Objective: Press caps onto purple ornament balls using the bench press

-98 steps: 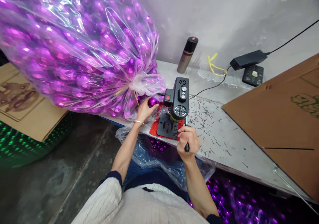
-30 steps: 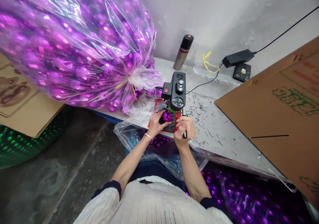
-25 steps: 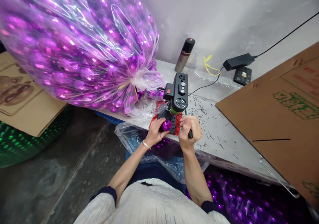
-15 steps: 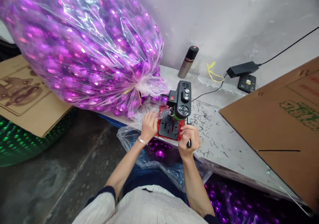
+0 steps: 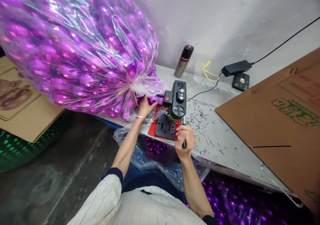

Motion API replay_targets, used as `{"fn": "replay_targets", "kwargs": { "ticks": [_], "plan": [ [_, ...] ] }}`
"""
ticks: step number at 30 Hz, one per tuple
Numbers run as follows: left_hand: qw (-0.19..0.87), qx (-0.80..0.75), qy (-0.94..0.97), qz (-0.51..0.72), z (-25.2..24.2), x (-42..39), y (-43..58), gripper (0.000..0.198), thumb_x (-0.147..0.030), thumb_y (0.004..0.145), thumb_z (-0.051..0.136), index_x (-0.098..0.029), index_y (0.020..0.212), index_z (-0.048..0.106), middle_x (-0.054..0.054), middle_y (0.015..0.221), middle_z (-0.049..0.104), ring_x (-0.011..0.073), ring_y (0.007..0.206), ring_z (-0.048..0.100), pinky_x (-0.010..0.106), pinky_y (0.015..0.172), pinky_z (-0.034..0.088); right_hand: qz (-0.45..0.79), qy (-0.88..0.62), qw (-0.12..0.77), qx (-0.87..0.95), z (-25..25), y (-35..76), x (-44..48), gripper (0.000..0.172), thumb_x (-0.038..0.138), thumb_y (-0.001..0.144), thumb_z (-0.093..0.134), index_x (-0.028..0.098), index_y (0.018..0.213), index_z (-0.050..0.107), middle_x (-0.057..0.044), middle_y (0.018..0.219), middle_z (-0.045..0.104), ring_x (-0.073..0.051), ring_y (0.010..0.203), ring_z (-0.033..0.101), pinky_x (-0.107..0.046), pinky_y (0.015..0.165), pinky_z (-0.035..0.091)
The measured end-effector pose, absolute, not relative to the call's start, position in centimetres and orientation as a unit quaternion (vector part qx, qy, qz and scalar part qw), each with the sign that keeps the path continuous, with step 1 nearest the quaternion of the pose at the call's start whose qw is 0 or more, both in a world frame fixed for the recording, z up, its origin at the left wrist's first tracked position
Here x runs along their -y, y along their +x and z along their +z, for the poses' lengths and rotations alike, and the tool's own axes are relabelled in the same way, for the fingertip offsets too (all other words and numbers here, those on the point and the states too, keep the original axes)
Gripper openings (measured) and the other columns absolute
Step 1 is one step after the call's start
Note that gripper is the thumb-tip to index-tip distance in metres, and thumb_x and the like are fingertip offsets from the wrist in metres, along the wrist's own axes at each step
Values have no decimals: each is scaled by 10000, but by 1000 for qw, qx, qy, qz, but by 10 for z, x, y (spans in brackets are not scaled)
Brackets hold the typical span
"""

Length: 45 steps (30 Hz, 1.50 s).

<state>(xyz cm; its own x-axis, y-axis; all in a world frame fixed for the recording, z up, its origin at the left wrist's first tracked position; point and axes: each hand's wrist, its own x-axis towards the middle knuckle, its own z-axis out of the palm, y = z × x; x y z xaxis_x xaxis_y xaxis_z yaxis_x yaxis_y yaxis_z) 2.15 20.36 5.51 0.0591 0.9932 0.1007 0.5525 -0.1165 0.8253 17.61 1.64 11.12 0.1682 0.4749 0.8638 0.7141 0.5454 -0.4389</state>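
A small black bench-top machine (image 5: 179, 98) with a red switch and a flat slotted base plate (image 5: 163, 128) stands on a red mat (image 5: 153, 130). My right hand (image 5: 185, 139) is wrapped around the black-tipped lever handle (image 5: 184, 145) at its right front. To the machine's left, my left hand (image 5: 145, 108) is stretched toward the gathered neck of a large clear bag (image 5: 142, 84) full of shiny purple balls (image 5: 87, 79). Its thumb is apart from the fingers, and I see nothing held. Some fingertips are partly hidden near the plastic.
Short dark scraps (image 5: 200, 128) litter the table right of the machine. A spray can (image 5: 183, 61), yellow tie (image 5: 207, 69) and black power adapter (image 5: 236, 68) are by the wall. A cardboard box (image 5: 280, 118) stands at right. An open plastic bag (image 5: 140, 155) hangs below the table edge.
My left hand has moved from beside the base plate up and left to the neck of the purple bag. My right hand stays on the lever handle. The view has shifted slightly.
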Motion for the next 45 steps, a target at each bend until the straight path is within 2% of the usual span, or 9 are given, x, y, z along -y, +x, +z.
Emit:
{"fn": "replay_targets", "kwargs": {
  "ticks": [5,12,16,21,24,28,36,41,45],
  "plan": [
    [463,-501,576,451,54,-141,2,667,-461,806,807,-182,1363,567,114,1265,688,243,1094,694,374,993,538,-98,-473,609,629,116,176,-17,243,82,951,467,230,768,530,15,711,599,-136,708,633,-280,652,492],
    [603,-453,455,474,48,-78,11,711,-597,703,865,-201,1254,654,75,1124,726,202,900,724,296,792,591,-100,-475,605,631,116,178,-18,232,115,958,474,236,774,547,11,700,617,-145,689,638,-295,636,492],
    [722,-392,306,482,43,-60,17,780,-763,657,804,-193,1169,657,32,915,718,146,707,699,229,617,548,-102,-477,600,634,115,179,-18,236,120,966,472,233,771,542,8,713,621,-136,688,630,-285,634,487],
    [714,-388,329,481,44,-41,13,922,-801,532,833,-173,1181,649,21,878,697,97,607,615,191,529,442,-97,-477,603,632,118,180,-18,169,176,978,524,231,829,583,-7,787,675,-146,747,668,-295,684,516],
    [657,-409,417,477,46,-35,9,928,-796,522,844,-169,1180,657,37,949,699,122,704,630,219,640,491,-79,-480,608,627,121,181,-17,14,227,953,610,231,944,621,-31,904,716,-175,855,700,-330,776,557],
    [592,-425,506,461,48,-33,8,942,-829,492,831,-165,1138,662,78,1062,705,230,985,669,287,885,519,-84,-486,602,628,125,182,-14,90,207,947,617,231,1031,639,-44,978,733,-194,957,717,-364,865,578],
    [537,-446,569,434,48,-32,10,932,-904,639,675,-154,1191,673,107,1080,730,268,1013,683,337,934,524,-110,-501,589,624,122,180,-11,175,190,954,592,224,1118,643,-70,1072,739,-210,1024,722,-395,897,599],
    [564,-461,536,427,54,-30,14,735,-729,820,680,-171,1297,651,104,1143,736,262,1064,696,363,976,544,-102,-491,592,631,120,181,-11,165,173,949,595,221,1100,642,-59,1043,734,-195,1012,719,-377,897,599],
    [639,-435,475,421,54,-29,17,721,-584,780,802,-190,1355,615,98,1220,715,259,1111,684,377,988,561,-108,-492,593,628,120,181,-12,150,181,954,584,222,1088,639,-55,1026,729,-191,992,718,-370,881,600]
  ]
}}
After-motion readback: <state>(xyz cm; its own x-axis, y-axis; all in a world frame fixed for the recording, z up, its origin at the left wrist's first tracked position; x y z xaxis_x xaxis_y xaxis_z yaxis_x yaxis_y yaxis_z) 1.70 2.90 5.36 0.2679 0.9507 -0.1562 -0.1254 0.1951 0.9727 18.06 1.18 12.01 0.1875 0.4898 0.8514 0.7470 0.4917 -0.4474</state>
